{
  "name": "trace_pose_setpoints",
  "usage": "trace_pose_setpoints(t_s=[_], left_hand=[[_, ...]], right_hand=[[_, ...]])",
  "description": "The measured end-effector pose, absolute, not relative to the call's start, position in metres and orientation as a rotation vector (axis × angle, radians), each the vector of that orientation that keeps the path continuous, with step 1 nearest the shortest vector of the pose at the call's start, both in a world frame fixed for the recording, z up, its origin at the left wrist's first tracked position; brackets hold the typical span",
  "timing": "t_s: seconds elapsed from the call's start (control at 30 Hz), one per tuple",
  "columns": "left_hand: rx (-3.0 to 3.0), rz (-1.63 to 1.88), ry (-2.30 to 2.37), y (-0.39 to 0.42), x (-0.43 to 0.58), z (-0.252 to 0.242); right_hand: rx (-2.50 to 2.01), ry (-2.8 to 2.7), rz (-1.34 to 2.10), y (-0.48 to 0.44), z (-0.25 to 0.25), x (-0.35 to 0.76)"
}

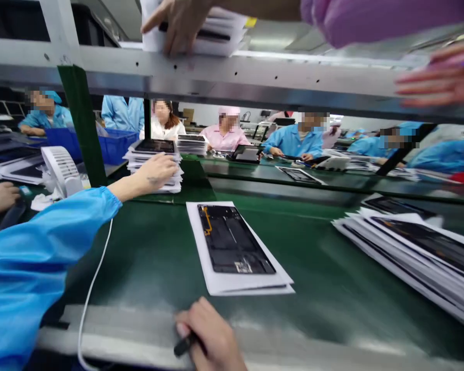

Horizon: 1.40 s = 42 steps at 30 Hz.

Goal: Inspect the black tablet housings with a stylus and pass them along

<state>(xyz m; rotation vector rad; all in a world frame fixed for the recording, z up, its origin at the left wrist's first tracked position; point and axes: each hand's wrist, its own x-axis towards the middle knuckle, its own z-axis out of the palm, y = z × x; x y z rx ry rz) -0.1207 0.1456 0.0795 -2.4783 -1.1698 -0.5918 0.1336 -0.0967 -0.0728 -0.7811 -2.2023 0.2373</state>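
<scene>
Right hand (214, 330) is clenching a black tool (183, 346) at the near edge; fist is hiding most of the tool. Left hand (154, 175) is overlapping the left stack (135, 164); can't tell if it's grasping or only touching. Panel (232, 242) is lying on white paper (226, 286), mid-bench (150, 252). Fan (62, 167) is standing left, beyond the blue sleeve (54, 242); white cord (88, 296) is running to the near edge. Green post (83, 129) and shelf (216, 72) are blocking parts of the far side. Co-worker's hand (183, 26) is resting on papers (226, 44) up there; another hand (444, 77) at far right is blurring. Frame is cutting off the right stack (402, 257) and a co-worker's hand (0, 198) at left.
</scene>
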Motion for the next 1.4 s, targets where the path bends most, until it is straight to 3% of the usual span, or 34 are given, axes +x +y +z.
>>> trace_pose_setpoints(t_s=[0.13, 0.3, 0.73, 1.13, 1.4], left_hand=[[-2.68, -0.385, -0.694, 0.067, -0.09, 0.025], [-2.682, -0.364, -0.344, 0.011, -0.065, -0.021], [-2.611, -0.518, -0.149, 0.004, -0.025, -0.058], [-2.873, -0.535, -0.398, 0.008, -0.04, -0.054], [-3.121, -0.796, -1.075, 0.021, -0.065, -0.053]], right_hand=[[-0.9, -2.249, 0.077, -0.078, -0.053, 0.163], [-1.145, -2.277, -0.054, -0.03, -0.041, 0.21], [-1.224, -2.508, -0.024, -0.022, -0.046, 0.213], [-1.194, -2.569, 0.112, -0.028, -0.035, 0.214], [-1.125, -2.501, 0.097, -0.024, -0.039, 0.206]])
